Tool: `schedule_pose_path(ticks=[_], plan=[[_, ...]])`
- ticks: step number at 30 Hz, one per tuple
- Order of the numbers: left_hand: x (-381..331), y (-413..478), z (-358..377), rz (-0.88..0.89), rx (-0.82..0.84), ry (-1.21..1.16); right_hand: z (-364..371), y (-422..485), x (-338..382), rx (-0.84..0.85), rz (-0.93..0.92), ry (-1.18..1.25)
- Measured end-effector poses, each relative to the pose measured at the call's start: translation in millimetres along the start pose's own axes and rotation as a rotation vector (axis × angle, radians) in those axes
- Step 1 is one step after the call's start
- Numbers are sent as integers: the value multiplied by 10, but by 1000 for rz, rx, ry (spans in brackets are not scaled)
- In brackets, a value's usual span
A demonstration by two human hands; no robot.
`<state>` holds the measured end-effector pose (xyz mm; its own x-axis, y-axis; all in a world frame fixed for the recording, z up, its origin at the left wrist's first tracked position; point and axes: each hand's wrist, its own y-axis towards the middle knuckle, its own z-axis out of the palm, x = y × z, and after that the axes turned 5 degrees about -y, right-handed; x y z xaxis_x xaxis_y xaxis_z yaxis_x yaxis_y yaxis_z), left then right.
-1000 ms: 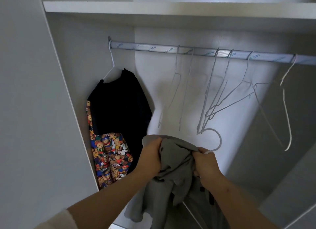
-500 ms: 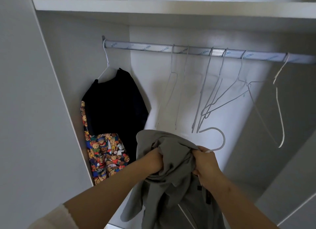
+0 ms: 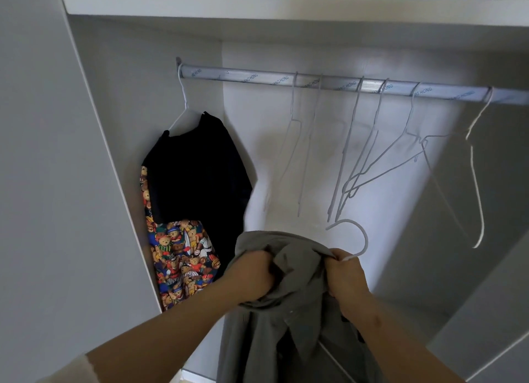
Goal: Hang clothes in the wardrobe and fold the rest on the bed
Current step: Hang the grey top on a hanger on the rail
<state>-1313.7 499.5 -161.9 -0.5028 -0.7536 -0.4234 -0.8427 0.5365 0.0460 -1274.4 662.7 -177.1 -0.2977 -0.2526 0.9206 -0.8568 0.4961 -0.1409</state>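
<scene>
A white shelf board (image 3: pixel 286 7) runs above a silvery metal rail with blue lettering (image 3: pixel 243 76). Several empty pale wire hangers (image 3: pixel 347 142) hang along it, right of a hung black garment (image 3: pixel 197 168) with colourful bear-print fabric (image 3: pixel 183 256) showing below.

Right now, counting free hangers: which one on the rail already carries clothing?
The leftmost hanger: a black garment hangs on it; the others hang bare.
</scene>
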Motion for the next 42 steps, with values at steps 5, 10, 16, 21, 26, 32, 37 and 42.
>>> schedule_pose_path(ticks=[5, 10, 16, 21, 26, 32, 37, 42], plan=[[9, 13, -451, 44, -193, -391, -17, 48, -193, -54, -67, -231], [-118, 63, -908, 15, -614, -715, 25, 42, -279, -66, -46, -386], [-5, 19, -906, -47, -485, -691, -1, 42, -251, -57, -43, -430], [106, -29, -792, -287, 79, -609, -53, 45, -237, -56, -14, -410], [272, -16, -814, -395, -64, -1165, -124, 29, -273, -60, 9, -428], [155, 95, -434, -317, -397, -713, 34, -55, -136, 16, 14, -135], [9, 148, -99, -234, -488, -373, 110, -150, 105, 237, 177, 205], [-117, 178, 11, -346, -391, -804, 177, -194, 116, 310, 112, 123]])
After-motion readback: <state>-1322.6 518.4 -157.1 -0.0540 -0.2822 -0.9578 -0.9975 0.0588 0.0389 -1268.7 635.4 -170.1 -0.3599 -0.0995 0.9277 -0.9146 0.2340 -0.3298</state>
